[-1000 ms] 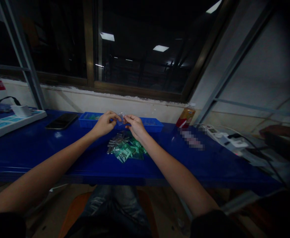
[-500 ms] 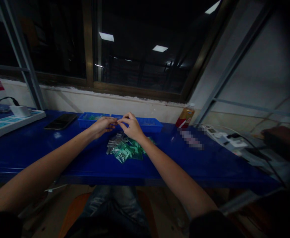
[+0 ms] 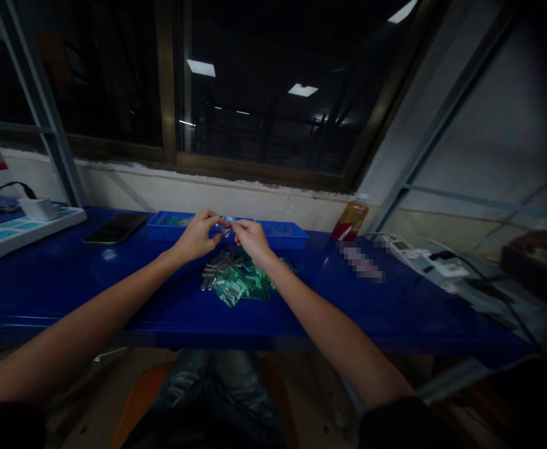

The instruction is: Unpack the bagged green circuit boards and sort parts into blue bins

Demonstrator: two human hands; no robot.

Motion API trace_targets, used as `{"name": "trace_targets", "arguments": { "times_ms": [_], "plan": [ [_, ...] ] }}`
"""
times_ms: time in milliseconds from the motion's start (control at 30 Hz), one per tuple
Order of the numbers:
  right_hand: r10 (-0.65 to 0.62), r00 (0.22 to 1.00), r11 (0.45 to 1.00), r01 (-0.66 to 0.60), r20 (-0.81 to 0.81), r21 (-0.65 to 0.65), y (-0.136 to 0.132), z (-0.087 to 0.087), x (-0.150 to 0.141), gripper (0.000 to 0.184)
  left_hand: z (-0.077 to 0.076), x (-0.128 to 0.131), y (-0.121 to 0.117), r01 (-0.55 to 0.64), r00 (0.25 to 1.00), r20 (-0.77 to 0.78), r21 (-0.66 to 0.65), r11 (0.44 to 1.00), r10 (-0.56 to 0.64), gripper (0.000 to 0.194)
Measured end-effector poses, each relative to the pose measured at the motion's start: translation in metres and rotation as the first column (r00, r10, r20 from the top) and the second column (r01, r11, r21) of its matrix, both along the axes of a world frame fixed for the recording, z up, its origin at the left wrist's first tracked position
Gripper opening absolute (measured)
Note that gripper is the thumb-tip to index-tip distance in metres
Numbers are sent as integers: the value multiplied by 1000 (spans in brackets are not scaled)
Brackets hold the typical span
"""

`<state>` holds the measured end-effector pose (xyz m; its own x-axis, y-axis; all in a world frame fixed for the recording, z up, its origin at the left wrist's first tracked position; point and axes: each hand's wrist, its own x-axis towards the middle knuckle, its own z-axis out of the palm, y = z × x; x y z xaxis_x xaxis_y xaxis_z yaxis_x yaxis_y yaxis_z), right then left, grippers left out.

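A small clear plastic bag (image 3: 227, 228) is stretched between my two hands over the pile on the table. My left hand (image 3: 200, 236) pinches its left side, and my right hand (image 3: 251, 239) grips its right side with the fingertips. What the bag contains is too small to make out. Below my hands lie several green plastic packets (image 3: 236, 285), beside a heap of short grey metal pieces (image 3: 212, 271). Just behind stand two blue trays: the left tray (image 3: 161, 232) has greenish packets in it, while my hands partly cover the right tray (image 3: 296, 236).
On the blue table (image 3: 161, 312), a black phone (image 3: 115, 229) and a white power strip (image 3: 30, 229) lie at the left. A drink bottle (image 3: 350, 219) stands at the back right. Chargers and cables (image 3: 446, 268) fill the right end, near a dark blurred shape.
Half a second ago my hands were close together with fingertips meeting. Now they are slightly apart again, and the clear bag shows between them. The pile looks the same.
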<state>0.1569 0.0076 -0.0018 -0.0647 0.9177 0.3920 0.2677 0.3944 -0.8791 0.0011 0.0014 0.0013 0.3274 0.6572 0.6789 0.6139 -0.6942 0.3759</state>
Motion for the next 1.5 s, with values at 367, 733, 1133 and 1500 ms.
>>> {"name": "trace_targets", "arguments": {
  "times_ms": [367, 733, 1133, 1500],
  "plan": [
    [-162, 912, 869, -49, 376, 493, -10, 2, 1, 22, 1, 3, 0, 434, 754, 647, -618, 656, 112, 23],
    [100, 994, 987, -103, -35, -121, -4, 1, -4, 38, 0, -3, 1, 33, 998, 57, 33, 999, -35, 18],
    [-222, 827, 893, -41, 517, 448, -8, 2, 6, 28, 3, -1, 2, 243, 907, 420, -553, 797, 15, 35],
    [-144, 749, 889, -189, 647, 416, -7, 3, 7, 32, 12, -30, 15, -260, 939, 166, -228, 938, 300, 20]
  ]
}}
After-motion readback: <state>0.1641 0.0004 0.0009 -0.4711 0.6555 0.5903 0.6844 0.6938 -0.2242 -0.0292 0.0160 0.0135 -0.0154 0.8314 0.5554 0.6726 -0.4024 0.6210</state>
